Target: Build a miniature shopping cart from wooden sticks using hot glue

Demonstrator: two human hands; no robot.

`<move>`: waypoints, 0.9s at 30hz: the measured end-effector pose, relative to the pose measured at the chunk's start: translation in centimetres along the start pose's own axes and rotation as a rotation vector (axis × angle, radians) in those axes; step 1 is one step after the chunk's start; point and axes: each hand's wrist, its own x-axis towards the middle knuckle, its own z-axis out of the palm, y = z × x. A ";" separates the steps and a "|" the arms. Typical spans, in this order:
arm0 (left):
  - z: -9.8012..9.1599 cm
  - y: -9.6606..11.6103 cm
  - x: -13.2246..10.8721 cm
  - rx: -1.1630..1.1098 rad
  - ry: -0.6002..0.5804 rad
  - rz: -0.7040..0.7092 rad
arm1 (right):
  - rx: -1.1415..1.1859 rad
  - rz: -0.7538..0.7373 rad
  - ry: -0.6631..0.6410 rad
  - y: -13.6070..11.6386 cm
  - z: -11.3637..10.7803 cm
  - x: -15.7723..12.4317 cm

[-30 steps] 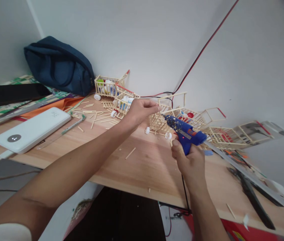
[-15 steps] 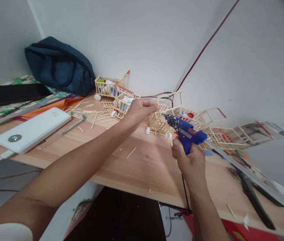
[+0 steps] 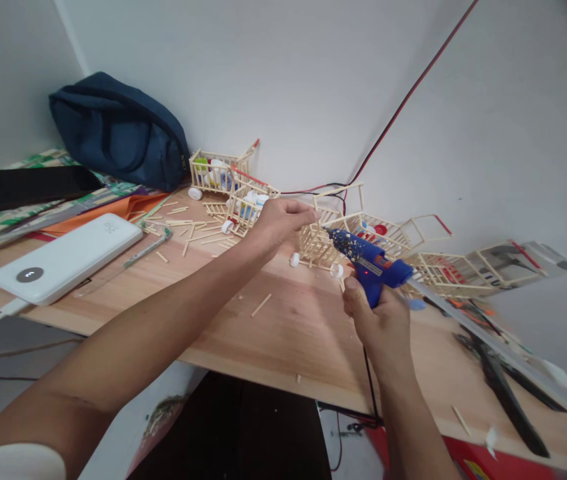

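Observation:
My right hand (image 3: 381, 320) is wrapped round a blue hot glue gun (image 3: 363, 257), whose speckled nozzle points left at a small cart of wooden sticks (image 3: 316, 250). A clear glue stick (image 3: 456, 317) runs out of the gun's back, and a small red light glows on its body. My left hand (image 3: 286, 220) pinches the stick frame at the cart's upper left, thumb and fingertips together. The cart stands upright on white wheels (image 3: 336, 270). The nozzle tip is close to my left fingertips; whether it touches the sticks I cannot tell.
More stick carts (image 3: 218, 175) stand along the wall, several holding coloured pieces. Loose sticks (image 3: 193, 230) lie left of my hand. A white power bank (image 3: 66, 257), a blue bag (image 3: 121, 133) and black-handled cutters (image 3: 503, 390) rest on the wooden table (image 3: 273, 347).
Almost nothing differs. Both hands, the glue gun and the cart keep nearly the same places; the power bank's lit display reads differently.

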 end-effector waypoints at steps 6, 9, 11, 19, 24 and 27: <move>0.0 0.3 -0.2 0.014 0.013 -0.010 | -0.039 0.032 -0.022 -0.8 -0.3 0.3; 0.0 0.4 -0.2 0.013 0.014 -0.010 | -0.055 0.040 -0.033 -0.9 -0.5 0.4; 0.0 0.3 -0.2 0.009 0.008 0.003 | -0.063 0.058 -0.040 -0.8 -0.5 0.4; -0.1 0.0 0.0 0.023 0.009 -0.005 | -0.052 0.068 -0.052 -0.7 -0.4 0.5; -0.1 0.0 -0.1 0.004 0.007 0.005 | -0.069 0.050 -0.035 -0.6 -0.5 0.6; 0.0 0.0 -0.1 -0.005 0.008 0.004 | -0.071 0.038 -0.035 -0.7 -0.6 0.5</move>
